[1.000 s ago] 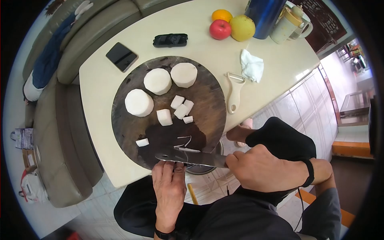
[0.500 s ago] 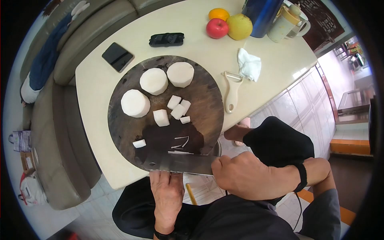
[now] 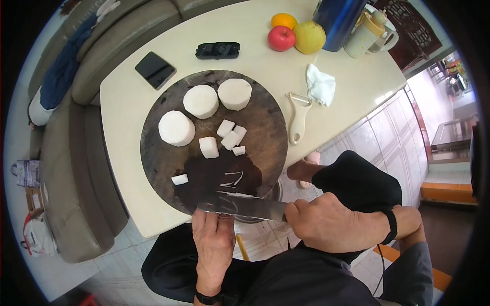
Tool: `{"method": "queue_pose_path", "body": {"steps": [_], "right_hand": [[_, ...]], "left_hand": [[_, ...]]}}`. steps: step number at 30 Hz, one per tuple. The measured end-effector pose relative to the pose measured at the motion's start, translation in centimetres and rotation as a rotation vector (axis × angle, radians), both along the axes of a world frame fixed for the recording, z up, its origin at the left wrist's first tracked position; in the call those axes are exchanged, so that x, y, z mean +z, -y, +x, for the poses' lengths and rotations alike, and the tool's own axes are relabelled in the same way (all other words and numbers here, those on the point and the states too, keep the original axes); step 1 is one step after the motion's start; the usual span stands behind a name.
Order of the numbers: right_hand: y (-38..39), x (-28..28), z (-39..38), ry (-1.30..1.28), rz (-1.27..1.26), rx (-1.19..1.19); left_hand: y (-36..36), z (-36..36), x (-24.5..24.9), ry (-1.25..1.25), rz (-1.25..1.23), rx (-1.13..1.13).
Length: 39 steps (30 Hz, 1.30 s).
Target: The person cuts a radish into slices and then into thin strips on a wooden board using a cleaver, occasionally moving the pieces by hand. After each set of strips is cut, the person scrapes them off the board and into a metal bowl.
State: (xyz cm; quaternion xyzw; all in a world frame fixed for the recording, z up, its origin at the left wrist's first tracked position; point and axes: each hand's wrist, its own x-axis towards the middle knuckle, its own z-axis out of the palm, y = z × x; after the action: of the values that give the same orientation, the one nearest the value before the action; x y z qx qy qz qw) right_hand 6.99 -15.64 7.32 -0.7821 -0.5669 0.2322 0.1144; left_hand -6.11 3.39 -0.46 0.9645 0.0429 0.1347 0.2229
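My right hand (image 3: pixel 326 224) is wrapped around the handle of a cleaver (image 3: pixel 250 208), its wide blade lying across the near edge of a round dark wooden chopping board (image 3: pixel 265 117). Against the blade's far-left end, the fingers of my left hand (image 3: pixel 214 237) are bent and close together; the blade hides their tips and anything under them. Thin white slivers (image 3: pixel 234 179) lie on a wet patch just beyond the blade. Farther up the board are small white chunks (image 3: pixel 209 147), which look like peeled radish, and three thick peeled rounds (image 3: pixel 200 101). One small piece (image 3: pixel 179 179) sits apart at left.
A white peeler (image 3: pixel 298 120) and a crumpled tissue (image 3: pixel 320 85) lie right of the board. Behind it are a phone (image 3: pixel 155 70), a black object (image 3: pixel 218 50), an apple (image 3: pixel 281 39), an orange fruit (image 3: pixel 284 21), a yellow-green fruit (image 3: pixel 310 37) and a blue flask (image 3: pixel 338 23).
The cleaver and my right hand have moved a little to the right, and the blade's angle has changed. My left hand stays at the board's near edge. The whole view has shifted slightly.
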Motion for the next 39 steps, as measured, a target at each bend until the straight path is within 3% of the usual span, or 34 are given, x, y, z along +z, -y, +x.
{"method": "queue_pose_path", "body": {"steps": [8,13,17,26,28,39], "right_hand": [[-1.5,-0.4,-0.3,0.05,-0.094,0.051],[-0.2,-0.7,0.2,0.043,0.075,0.011],[0.2,0.0,0.0,-0.037,0.02,-0.016],[-1.0,-0.9,-1.4,0.058,-0.001,-0.056],[-1.8,-0.5,-0.9,0.028,-0.014,0.019],[0.0,-0.1,0.0,-0.079,-0.021,-0.009]], "left_hand": [[0.2,0.3,-0.1,0.075,0.008,0.021],[0.2,0.6,-0.4,0.142,0.022,0.033],[0.2,0.3,-0.1,0.086,0.005,0.035],[0.0,-0.2,-0.3,0.015,0.027,0.002],[0.0,-0.2,-0.2,0.005,0.027,0.009],[0.0,0.0,-0.4,0.076,-0.024,0.03]]}}
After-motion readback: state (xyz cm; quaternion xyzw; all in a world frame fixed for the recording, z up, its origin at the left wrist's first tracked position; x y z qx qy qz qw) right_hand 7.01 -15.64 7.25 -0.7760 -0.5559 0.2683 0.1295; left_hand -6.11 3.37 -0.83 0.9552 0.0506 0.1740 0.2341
